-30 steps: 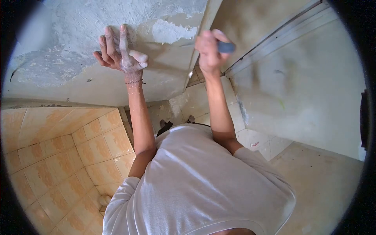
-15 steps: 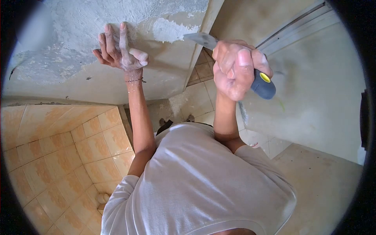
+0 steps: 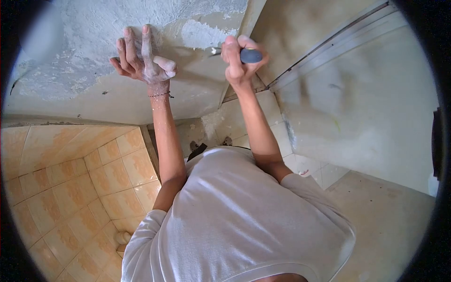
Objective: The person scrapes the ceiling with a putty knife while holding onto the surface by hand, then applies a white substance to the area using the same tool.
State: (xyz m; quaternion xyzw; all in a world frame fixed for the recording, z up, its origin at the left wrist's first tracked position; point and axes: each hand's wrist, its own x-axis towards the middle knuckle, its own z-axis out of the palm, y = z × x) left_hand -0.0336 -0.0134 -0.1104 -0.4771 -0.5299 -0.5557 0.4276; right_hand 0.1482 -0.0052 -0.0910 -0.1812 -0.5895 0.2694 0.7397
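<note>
My left hand [image 3: 144, 61], dusted white, presses against the wall [image 3: 127, 101] with its fingers spread. A thin dark bracelet [image 3: 160, 94] circles that wrist. To its right, my right hand [image 3: 238, 63] is wrapped around the dark grey handle of a putty knife [image 3: 251, 56]. The handle's butt end faces me, and the blade, blurred and seen nearly edge-on, points left at the wall. A small pale flake [image 3: 213, 50] shows by the blade. Just above is a bare whitish patch [image 3: 202, 34] where the surface coat is gone.
The wall's vertical edge [image 3: 249, 28] runs just right of the putty knife. Farther right stands a pale panel or wall [image 3: 371, 103]. Orange-patterned tiles [image 3: 56, 197] line a recess at lower left. Light floor tiles [image 3: 263, 110] lie below, with white dust on them.
My right hand has moved left and away from me with the putty knife, bringing the blade against or close to the wall. The left hand has stayed nearly still.
</note>
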